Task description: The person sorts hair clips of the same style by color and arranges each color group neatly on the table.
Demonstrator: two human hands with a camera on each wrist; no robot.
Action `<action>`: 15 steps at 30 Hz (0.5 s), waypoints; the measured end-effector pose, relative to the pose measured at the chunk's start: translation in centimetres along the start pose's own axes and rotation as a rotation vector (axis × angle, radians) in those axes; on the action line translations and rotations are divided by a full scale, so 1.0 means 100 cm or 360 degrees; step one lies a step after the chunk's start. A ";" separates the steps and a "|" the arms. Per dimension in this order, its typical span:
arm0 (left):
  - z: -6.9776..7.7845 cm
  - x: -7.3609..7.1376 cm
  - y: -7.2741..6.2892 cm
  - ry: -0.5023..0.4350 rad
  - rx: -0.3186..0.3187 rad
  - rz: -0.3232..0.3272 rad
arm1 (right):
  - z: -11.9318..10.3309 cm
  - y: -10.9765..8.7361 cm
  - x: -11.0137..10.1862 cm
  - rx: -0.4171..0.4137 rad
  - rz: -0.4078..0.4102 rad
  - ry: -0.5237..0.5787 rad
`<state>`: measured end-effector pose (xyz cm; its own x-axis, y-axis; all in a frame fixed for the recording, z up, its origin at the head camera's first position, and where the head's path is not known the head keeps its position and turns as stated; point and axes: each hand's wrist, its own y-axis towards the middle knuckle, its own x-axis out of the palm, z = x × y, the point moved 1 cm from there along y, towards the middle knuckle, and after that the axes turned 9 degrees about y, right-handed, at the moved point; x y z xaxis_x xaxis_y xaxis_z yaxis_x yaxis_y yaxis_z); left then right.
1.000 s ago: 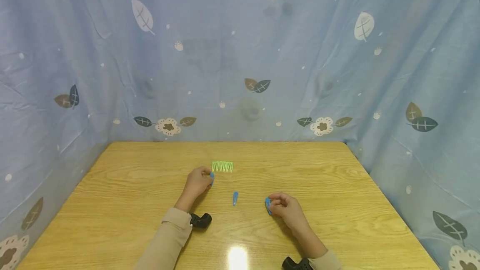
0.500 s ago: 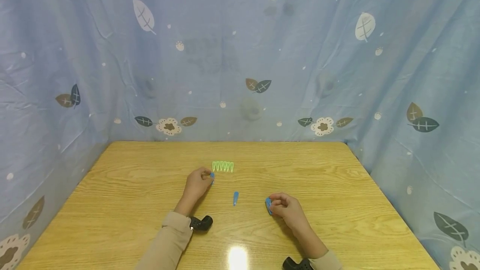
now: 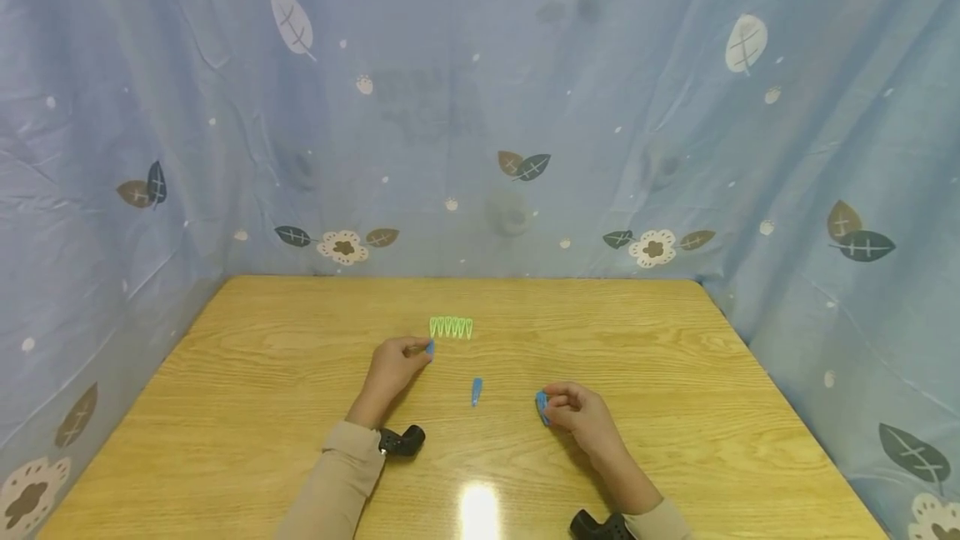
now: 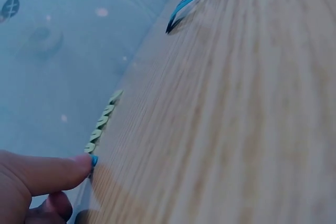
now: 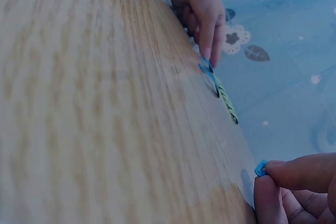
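Note:
My left hand (image 3: pixel 392 372) pinches a blue snap hair clip (image 3: pixel 431 351) at the table, just in front of the left end of a row of green snap hair clips (image 3: pixel 452 327). Only the tip of that blue clip (image 4: pixel 94 160) shows past the fingers in the left wrist view. Another blue hair clip (image 3: pixel 477 392) lies alone on the wood between the hands. At the right, my right hand (image 3: pixel 588 422) holds a blue hair clip (image 3: pixel 542 408) between thumb and fingertips. The fingers partly cover it, and I cannot tell whether more than one is held.
A wooden table (image 3: pixel 637 340) spreads under both hands, backed by a blue patterned curtain (image 3: pixel 480 107) that also hangs at both sides. Black wrist devices (image 3: pixel 402 442) are strapped to the arms. Light glares off the near table surface.
The head view has shifted slightly. My left fingers have straightened a little over the blue hair clip near the green row. The right hand and the lone clip keep their places.

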<state>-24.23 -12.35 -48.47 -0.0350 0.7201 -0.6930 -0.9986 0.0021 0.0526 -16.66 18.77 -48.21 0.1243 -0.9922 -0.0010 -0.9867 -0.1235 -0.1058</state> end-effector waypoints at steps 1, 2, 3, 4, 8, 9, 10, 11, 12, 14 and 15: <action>0.000 0.000 0.000 0.0002 0.0000 -0.0003 | 0.000 0.000 0.000 0.0002 -0.0002 0.0003; -0.001 0.000 0.001 0.0002 -0.0002 -0.0010 | 0.000 0.000 0.000 0.0008 -0.0004 0.0004; -0.001 0.000 0.001 0.0005 0.0000 -0.0009 | 0.000 0.000 0.000 0.0010 -0.0009 0.0003; -0.001 0.001 0.002 0.0007 0.0000 -0.0010 | 0.000 -0.001 -0.001 0.0013 -0.0012 -0.0001; 0.000 0.001 0.002 -0.0007 0.0008 -0.0021 | 0.000 -0.001 -0.002 0.0014 -0.0017 -0.0009; 0.000 0.001 0.002 -0.0008 0.0011 -0.0016 | 0.000 -0.001 -0.002 0.0012 -0.0013 -0.0007; 0.000 0.001 0.002 -0.0009 0.0010 -0.0015 | 0.000 -0.001 -0.002 0.0011 -0.0007 -0.0002; 0.000 0.001 0.002 -0.0008 0.0011 -0.0011 | 0.000 -0.001 -0.002 0.0012 -0.0005 0.0001; 0.001 0.001 0.002 -0.0005 0.0010 -0.0006 | 0.000 -0.001 -0.002 0.0012 -0.0004 0.0002; 0.000 0.001 0.002 0.0015 0.0011 0.0003 | 0.000 0.000 -0.002 0.0012 -0.0002 0.0008; 0.000 0.001 0.001 0.0026 0.0009 0.0004 | 0.000 0.000 -0.002 0.0012 -0.0002 0.0008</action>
<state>-24.38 -12.29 -48.51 -0.0383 0.7085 -0.7047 -0.9983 0.0043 0.0586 -16.68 18.92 -48.19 0.1249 -0.9922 0.0043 -0.9857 -0.1246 -0.1135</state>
